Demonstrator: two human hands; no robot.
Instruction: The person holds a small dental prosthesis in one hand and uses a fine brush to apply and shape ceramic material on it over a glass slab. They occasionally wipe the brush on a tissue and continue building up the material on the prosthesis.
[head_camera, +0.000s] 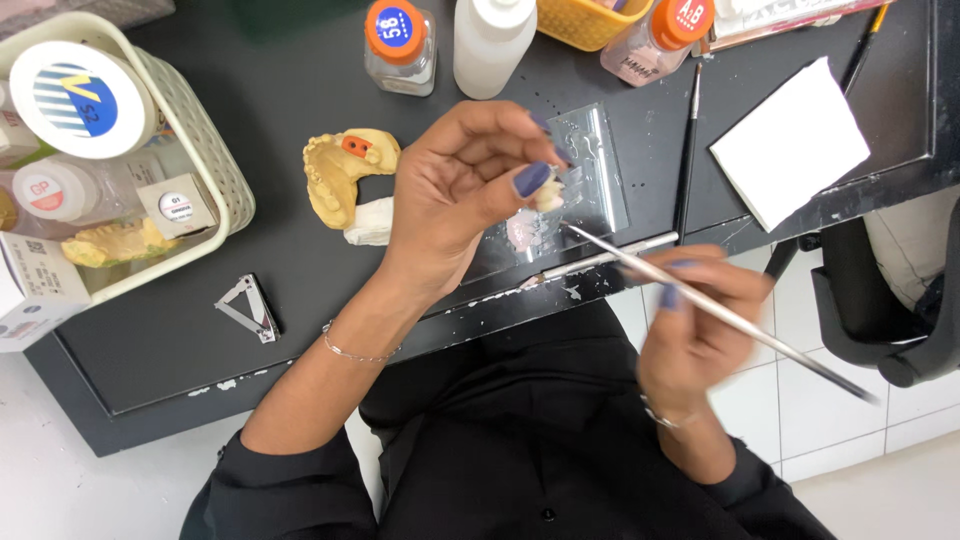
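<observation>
Pinching small cream tooth-shaped piece (546, 194) between left hand (470, 190) thumb and fingertips, raised above dark worktop (300, 290) for access; gripping long thin metal-handled brush (720, 315) pen-style in right hand (690, 330), tip nearing piece; yellow plaster jaw model (345, 170) lying aside

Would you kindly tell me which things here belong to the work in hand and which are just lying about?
In use:
left hand pinching a small tooth piece
right hand holding a thin metal brush
mixing slab under them

Lying about:
yellow dental cast
spare black brush
white paper pad
orange-capped bottles
basket of jars
</observation>
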